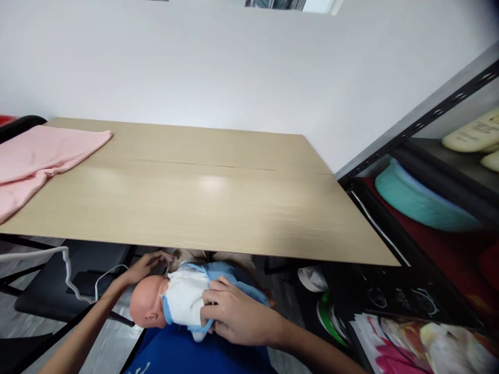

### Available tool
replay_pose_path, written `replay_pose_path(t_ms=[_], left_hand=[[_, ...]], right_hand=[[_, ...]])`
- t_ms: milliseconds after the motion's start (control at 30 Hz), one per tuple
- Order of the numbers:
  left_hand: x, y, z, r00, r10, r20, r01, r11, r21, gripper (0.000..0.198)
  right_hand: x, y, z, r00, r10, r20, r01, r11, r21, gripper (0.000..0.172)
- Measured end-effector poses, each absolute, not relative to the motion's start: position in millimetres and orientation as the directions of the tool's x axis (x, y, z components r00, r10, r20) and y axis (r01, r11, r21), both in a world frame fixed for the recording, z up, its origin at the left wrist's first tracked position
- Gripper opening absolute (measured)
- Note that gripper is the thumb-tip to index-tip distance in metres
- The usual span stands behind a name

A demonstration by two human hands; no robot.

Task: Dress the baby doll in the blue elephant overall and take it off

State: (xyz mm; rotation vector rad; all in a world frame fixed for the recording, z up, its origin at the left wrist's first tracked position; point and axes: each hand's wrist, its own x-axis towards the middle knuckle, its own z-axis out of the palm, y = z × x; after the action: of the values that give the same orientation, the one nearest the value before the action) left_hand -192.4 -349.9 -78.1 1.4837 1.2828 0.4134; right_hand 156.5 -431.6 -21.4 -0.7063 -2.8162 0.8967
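Note:
A baby doll [148, 300] lies across my lap below the table's front edge, its bald head to the left. It wears a white top [185, 298] with blue trim and blue bottoms [230, 274]. My right hand [234, 311] rests over the doll's waist, its curled fingers gripping the lower part of the white top. Beyond the doll's head, my left hand [150, 264] reaches close to its far shoulder with fingers stretched out. The left fingertips are partly in shadow near the table edge, and I cannot tell whether they touch the doll.
A wooden table [218, 208] spans the view ahead, with a pink cloth [42, 156] at its left end. Black chairs [58, 291] and a white cable [67, 270] are at lower left. On the right, a shelf holds a teal basin [421, 202]; plastic-wrapped items [424, 343] lie below.

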Motion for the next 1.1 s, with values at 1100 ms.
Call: replay_pose_path(t_ms=[1100], left_hand=[[-170,-373,-92,0.865,0.497,-0.065,0.096,-0.035,0.995,0.061]], right_hand=[[232,-447,-137,-0.581,0.814,0.017,0.559,0.414,-0.718,0.069]])
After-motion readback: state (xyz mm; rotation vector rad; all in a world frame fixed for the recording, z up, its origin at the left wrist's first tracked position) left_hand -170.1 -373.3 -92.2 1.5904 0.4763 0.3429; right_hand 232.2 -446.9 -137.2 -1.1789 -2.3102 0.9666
